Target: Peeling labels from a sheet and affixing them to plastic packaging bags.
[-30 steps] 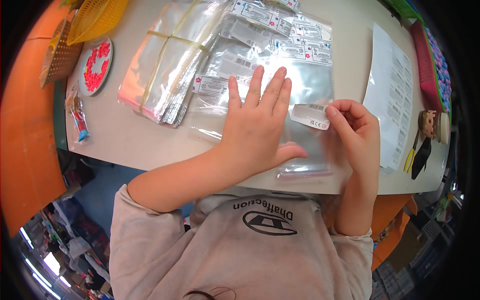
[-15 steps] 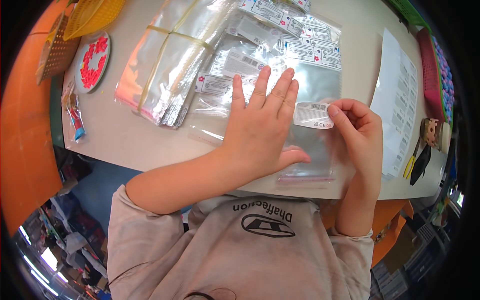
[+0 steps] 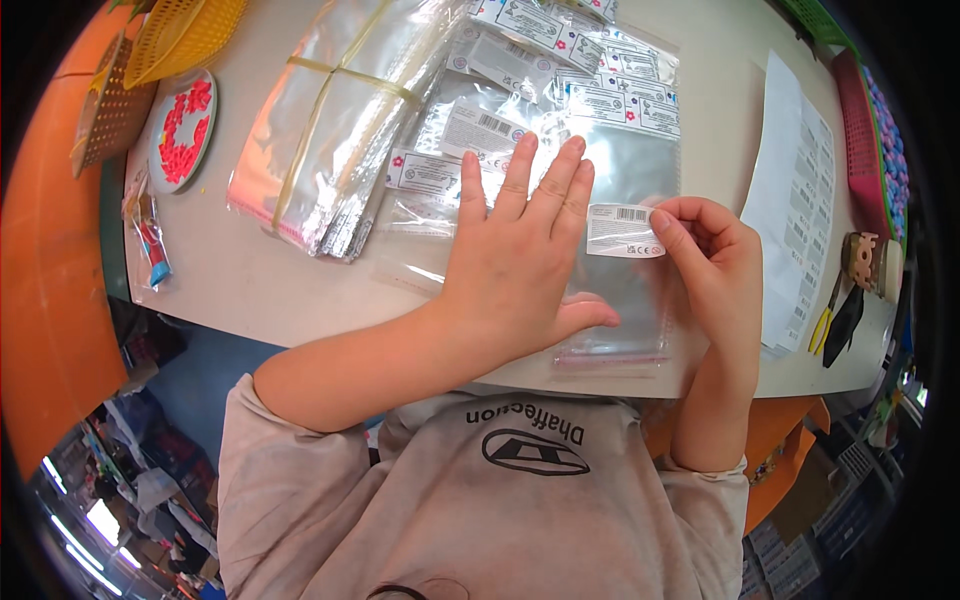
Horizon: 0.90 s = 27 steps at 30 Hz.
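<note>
My left hand (image 3: 520, 230) lies flat with its fingers spread over a clear plastic bag (image 3: 630, 310). Between the thumb and forefinger of my right hand (image 3: 708, 245) is the right end of a white sticker label (image 3: 618, 232) with a barcode. The label is over the bag, just right of my left fingers; whether it is stuck down I cannot tell. Beyond my left fingertips lie more clear bags with a similar label (image 3: 480, 130) and a printed strip (image 3: 430, 174). Further printed strips (image 3: 625, 104) cover the far part of the bags.
A bundle of clear bags (image 3: 335, 120) tied with a yellow band lies left. Beyond it are a plate of red pieces (image 3: 182, 130) and a yellow basket (image 3: 185, 40). To the right are label sheets (image 3: 790, 200), yellow-handled snips (image 3: 822, 325) and a red basket (image 3: 865, 150).
The label in my right fingers has flattened out, its lower edge now straighter. My left hand stays spread in nearly the same place.
</note>
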Each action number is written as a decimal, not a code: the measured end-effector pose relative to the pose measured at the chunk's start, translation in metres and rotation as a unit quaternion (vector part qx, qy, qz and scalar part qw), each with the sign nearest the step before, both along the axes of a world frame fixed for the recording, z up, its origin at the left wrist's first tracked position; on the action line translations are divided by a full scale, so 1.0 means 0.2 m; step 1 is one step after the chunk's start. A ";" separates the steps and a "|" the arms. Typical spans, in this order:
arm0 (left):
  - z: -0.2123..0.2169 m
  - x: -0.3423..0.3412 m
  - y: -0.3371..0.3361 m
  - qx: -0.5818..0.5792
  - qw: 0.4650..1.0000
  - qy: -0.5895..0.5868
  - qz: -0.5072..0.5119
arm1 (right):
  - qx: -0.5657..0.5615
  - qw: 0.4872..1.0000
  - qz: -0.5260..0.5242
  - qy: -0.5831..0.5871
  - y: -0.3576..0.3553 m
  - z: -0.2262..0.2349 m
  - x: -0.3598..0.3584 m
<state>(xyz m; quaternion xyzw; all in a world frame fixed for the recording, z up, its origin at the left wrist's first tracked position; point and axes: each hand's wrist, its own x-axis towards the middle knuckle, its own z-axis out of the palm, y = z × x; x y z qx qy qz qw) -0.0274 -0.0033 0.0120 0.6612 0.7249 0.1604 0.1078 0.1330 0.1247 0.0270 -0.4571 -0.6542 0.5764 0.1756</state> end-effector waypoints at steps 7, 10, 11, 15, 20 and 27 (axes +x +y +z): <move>0.00 0.00 0.00 -0.003 1.000 0.002 0.001 | 0.047 0.998 -0.011 -0.026 -0.02 0.00 -0.02; 0.01 0.00 0.00 -0.004 1.000 0.003 -0.002 | 0.064 0.997 -0.016 -0.027 -0.04 0.00 -0.02; 0.01 0.00 0.00 -0.004 1.000 0.004 -0.001 | 0.070 0.997 -0.017 -0.027 -0.04 0.00 -0.03; 0.00 0.00 0.00 -0.006 1.000 0.004 0.000 | 0.082 0.996 -0.021 -0.026 -0.05 0.01 -0.03; 0.00 0.00 0.00 -0.007 1.000 0.005 0.000 | 0.126 0.990 -0.005 -0.065 -0.06 0.01 -0.03; 0.01 0.00 0.00 -0.002 1.000 0.005 0.001 | 0.180 0.981 -0.002 -0.069 -0.08 -0.01 -0.06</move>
